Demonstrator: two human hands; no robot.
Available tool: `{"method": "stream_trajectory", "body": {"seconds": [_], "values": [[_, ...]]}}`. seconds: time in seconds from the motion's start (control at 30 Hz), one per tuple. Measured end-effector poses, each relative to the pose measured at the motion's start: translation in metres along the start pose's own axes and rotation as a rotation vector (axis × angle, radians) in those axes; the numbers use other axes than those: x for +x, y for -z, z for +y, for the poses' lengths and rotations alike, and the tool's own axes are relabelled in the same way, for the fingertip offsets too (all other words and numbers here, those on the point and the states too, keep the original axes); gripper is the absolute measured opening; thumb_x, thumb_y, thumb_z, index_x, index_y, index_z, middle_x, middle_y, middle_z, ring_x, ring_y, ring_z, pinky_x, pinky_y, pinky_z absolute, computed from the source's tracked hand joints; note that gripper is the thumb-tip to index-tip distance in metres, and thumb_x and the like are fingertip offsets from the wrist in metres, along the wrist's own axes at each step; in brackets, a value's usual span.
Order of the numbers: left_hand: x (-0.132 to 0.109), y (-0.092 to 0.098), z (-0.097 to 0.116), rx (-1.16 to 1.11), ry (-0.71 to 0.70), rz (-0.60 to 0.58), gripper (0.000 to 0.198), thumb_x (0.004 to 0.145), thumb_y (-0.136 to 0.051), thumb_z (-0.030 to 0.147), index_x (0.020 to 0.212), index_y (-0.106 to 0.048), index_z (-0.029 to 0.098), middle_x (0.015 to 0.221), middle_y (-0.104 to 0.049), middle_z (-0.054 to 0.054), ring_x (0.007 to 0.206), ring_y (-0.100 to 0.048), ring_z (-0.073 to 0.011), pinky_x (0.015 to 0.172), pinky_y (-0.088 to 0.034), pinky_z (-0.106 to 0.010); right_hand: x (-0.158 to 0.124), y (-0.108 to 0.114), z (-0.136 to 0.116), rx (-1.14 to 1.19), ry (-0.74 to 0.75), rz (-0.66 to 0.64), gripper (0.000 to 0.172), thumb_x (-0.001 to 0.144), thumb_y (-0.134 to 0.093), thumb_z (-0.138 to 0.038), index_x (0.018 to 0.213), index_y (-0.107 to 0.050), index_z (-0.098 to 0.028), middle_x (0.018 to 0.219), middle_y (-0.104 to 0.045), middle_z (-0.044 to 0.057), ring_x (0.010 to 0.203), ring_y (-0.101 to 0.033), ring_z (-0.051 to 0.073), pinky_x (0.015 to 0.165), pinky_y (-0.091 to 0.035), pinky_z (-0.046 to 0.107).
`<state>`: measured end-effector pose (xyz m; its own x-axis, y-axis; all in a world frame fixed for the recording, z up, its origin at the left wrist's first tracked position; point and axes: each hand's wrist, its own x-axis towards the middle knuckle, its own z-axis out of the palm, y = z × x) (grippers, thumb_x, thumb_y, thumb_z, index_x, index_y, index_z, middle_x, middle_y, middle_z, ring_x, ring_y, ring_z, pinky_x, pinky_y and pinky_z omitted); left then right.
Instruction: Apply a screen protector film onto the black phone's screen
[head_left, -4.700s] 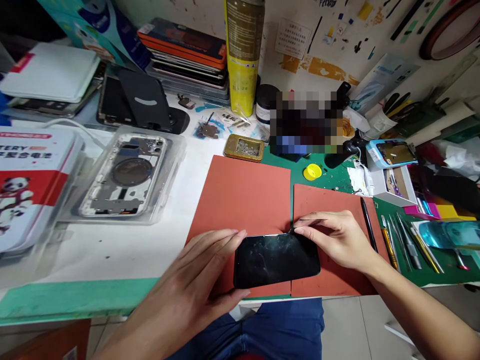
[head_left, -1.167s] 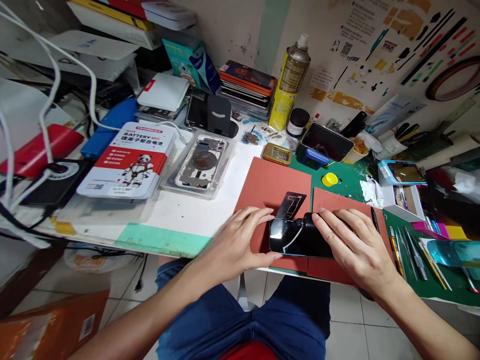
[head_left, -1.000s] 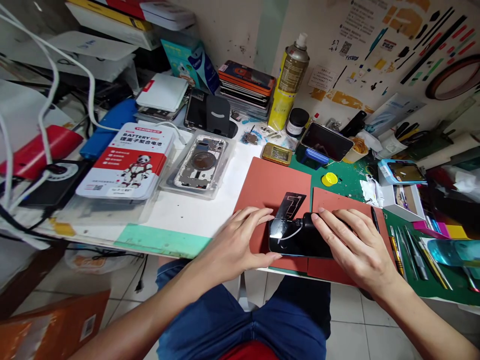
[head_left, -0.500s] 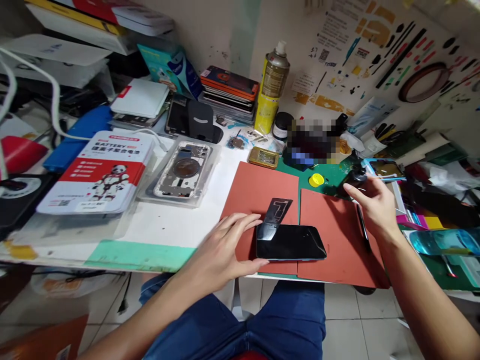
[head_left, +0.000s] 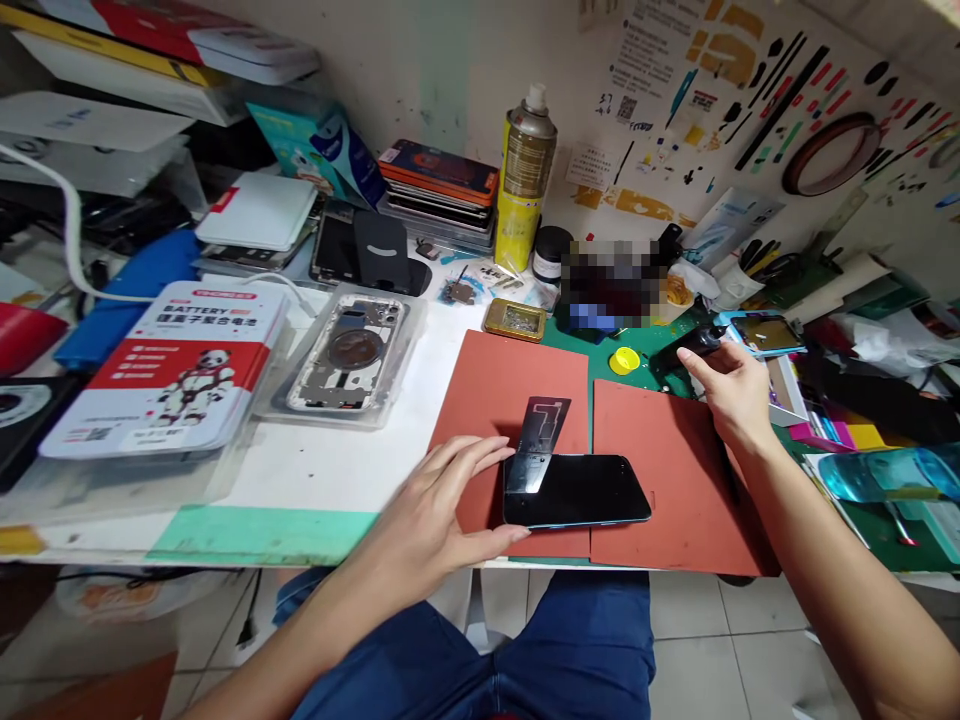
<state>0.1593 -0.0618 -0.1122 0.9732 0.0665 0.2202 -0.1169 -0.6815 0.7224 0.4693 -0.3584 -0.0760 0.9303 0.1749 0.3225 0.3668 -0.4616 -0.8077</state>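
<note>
A phone with a black screen point(head_left: 592, 490) lies on two reddish-brown mats point(head_left: 517, 370). A dark, thin, see-through card point(head_left: 546, 425) sticks up from its left end. My left hand point(head_left: 450, 500) is around the phone's left end, fingers behind and thumb at the front edge, closed on it. At the right, my right hand point(head_left: 731, 385) grips a small black bottle point(head_left: 694, 345) above the back of the right mat. A dark slim tool lies on that mat, mostly in the shade under my right wrist.
A yellow cap point(head_left: 624, 361) and a gold-rimmed tin point(head_left: 514, 319) sit behind the mats. A yellow spray can point(head_left: 523, 180) stands by the wall. Left are an opened phone back point(head_left: 352, 350) in a clear tray and a battery box point(head_left: 169, 370). A blue bottle point(head_left: 885, 477) lies right.
My right hand has shifted slightly left, and the black bottle has tipped over further, its body now pointing left. My left hand stays at the phone. The whole view has shifted a little.
</note>
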Motion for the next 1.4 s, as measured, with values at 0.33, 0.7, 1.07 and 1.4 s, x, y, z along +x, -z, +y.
{"method": "stream_trajectory", "body": {"seconds": [0.33, 0.7, 1.07, 1.4], "values": [[-0.001, -0.002, -0.007, 0.036, -0.016, 0.012, 0.07, 0.093, -0.077, 0.059, 0.152, -0.049, 0.033, 0.147, -0.066, -0.008, 0.133, -0.069, -0.0307, 0.108, -0.061, -0.049, 0.009, -0.001, 0.002, -0.212, -0.125, -0.012, 0.049, 0.078, -0.082, -0.056, 0.107, -0.078, -0.018, 0.105, -0.082, 0.012, 0.099, -0.076, 0.029, 0.088, -0.059, 0.04], [-0.001, 0.002, 0.0, -0.014, 0.012, -0.038, 0.07, 0.093, -0.079, 0.056, 0.152, -0.05, 0.032, 0.148, -0.064, -0.009, 0.136, -0.065, -0.0311, 0.112, -0.058, -0.05, -0.087, -0.013, -0.092, 0.039, 0.024, -0.562, 0.041, 0.089, -0.082, -0.051, 0.12, -0.079, -0.023, 0.113, -0.083, 0.009, 0.102, -0.078, 0.027, 0.091, -0.063, 0.042], [-0.006, 0.0, 0.005, -0.01, 0.019, -0.067, 0.083, 0.091, -0.084, 0.042, 0.16, -0.039, 0.034, 0.146, -0.06, -0.011, 0.135, -0.063, -0.031, 0.111, -0.057, -0.051, -0.102, -0.077, -0.106, 0.053, 0.232, -0.85, 0.011, 0.099, -0.075, -0.027, 0.094, -0.085, -0.026, 0.097, -0.086, 0.003, 0.088, -0.082, 0.023, 0.085, -0.063, 0.038], [0.0, 0.002, 0.009, 0.036, 0.007, -0.101, 0.084, 0.091, -0.084, 0.041, 0.16, -0.038, 0.032, 0.149, -0.059, -0.012, 0.139, -0.06, -0.0322, 0.114, -0.054, -0.052, -0.104, -0.077, -0.103, -0.01, 0.487, -0.809, 0.017, 0.104, -0.068, -0.023, 0.105, -0.085, -0.023, 0.096, -0.085, 0.007, 0.086, -0.081, 0.023, 0.077, -0.064, 0.035]]}}
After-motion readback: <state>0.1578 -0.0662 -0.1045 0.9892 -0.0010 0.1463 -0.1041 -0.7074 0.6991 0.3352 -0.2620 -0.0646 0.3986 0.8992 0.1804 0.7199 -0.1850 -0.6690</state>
